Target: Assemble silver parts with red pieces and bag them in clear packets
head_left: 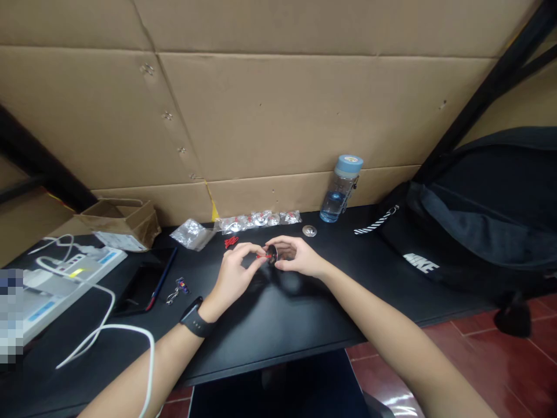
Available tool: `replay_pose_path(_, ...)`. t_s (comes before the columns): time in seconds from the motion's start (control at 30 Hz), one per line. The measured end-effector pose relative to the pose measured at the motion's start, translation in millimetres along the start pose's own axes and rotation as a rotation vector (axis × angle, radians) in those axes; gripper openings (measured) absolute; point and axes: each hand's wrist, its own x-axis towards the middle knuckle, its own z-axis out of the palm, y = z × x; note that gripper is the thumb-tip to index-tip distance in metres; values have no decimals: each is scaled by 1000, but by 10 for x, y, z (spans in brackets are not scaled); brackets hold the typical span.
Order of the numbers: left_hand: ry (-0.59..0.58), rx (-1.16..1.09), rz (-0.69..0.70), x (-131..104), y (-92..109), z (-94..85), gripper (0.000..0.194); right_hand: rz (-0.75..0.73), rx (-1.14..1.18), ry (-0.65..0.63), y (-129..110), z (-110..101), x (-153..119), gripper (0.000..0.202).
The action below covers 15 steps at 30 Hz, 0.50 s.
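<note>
Above the middle of the black table, my right hand (298,255) grips a small domed metal disc (272,254), like a finger cymbal, by its rim between thumb and fingers. It stands on edge, its dark hollow side towards my left hand. My left hand (238,268) pinches a red cord (262,256) at the disc's centre; whether it passes through is too small to tell. More red cords (231,241) lie loose just behind my left hand. A similar silver disc (309,231) rests flat behind my right hand. Clear packets (261,219) with silver discs and red bits line the back.
A water bottle (342,188) stands at the back, near a black backpack (470,215) with a striped strap. On the left are a crumpled plastic bag (191,234), cardboard box (124,223), tablet (145,281), keychain (177,290) and white power strip (73,290) with trailing cable.
</note>
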Motion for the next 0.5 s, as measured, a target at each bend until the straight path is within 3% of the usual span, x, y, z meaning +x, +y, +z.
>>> replay_pose_path(0.13,-50,226,88,-21,6,-9,14,21,107,-65,7,53,-6,51)
replay_pose_path(0.3,-74,329,234,-15,-62,-29,18,25,98,-74,24,40,-16,52)
replay_pose_path(0.5,-74,429,260,-15,16,-60,20,29,57,-32,55,56,-16,52)
